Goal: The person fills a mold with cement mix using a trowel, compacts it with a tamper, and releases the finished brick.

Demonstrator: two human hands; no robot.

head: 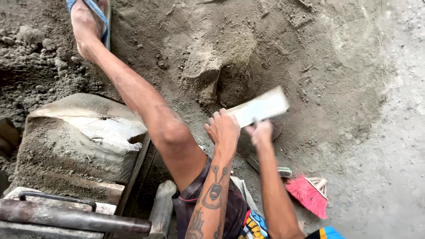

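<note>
A flat pale board (262, 107) is held by both hands just above the sandy ground. The left hand (223, 128) is closed over the board's near-left corner, fingers curled together around the edge, knuckles toward the camera. The right hand (261, 132) is clamped on the near edge just beside the left, its fingers folded under the board (the fingertips themselves cannot be seen). The board extends up and to the right from the fingers, tilted, its far end free.

Below the right wrist, nearer the camera, a brush with pink bristles (307, 193) is seen lying on the ground, well apart from the fingers. To the left of the left hand, a bare leg (146, 106) is stretched out, ending in a foot in a blue sandal (95, 17) at the far top.

Left of the leg, a sand-caked block mould (84, 141) is noted, with a rusty metal bar (71, 217) in front of it. Beyond the fingers, a heap of grey sand (230, 48) is spread across the ground.
</note>
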